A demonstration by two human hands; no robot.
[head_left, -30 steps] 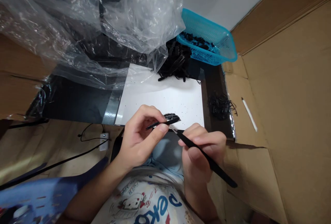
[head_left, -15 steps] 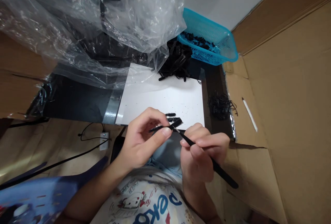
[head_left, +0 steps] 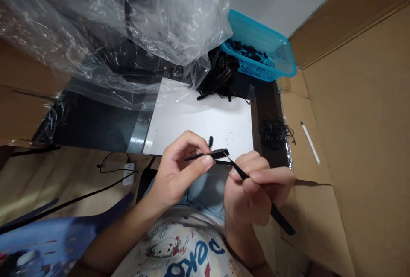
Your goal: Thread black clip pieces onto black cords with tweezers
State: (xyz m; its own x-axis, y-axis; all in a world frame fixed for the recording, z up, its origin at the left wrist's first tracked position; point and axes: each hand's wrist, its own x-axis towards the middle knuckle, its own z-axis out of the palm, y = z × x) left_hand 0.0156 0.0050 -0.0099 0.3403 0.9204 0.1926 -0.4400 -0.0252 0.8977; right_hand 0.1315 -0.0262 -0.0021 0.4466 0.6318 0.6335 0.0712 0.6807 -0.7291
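My left hand (head_left: 182, 168) pinches a flat, narrow black strip (head_left: 219, 154) between thumb and fingers, holding it above the near edge of a white sheet (head_left: 192, 115). The strip's far part sticks out to the right. With my right hand (head_left: 256, 183) I grip slim black tweezers (head_left: 282, 219) like a pen. Their thin pale tip meets the right end of the strip; whether it pinches anything is too small to tell. A short black piece (head_left: 210, 141) shows just behind my left fingers. My left fingers partly hide the strip.
A pile of black strips (head_left: 219, 74) lies behind the sheet, near a blue basket (head_left: 265, 68) of small black pieces. Tangled black strands (head_left: 275, 132) sit at right, with a white pen (head_left: 310, 142) on cardboard beyond. Clear plastic wrap (head_left: 144, 33) covers the back left.
The strip has turned closer to level in my left hand. The tweezer tip has moved right, from near my left thumb to the strip's right end.
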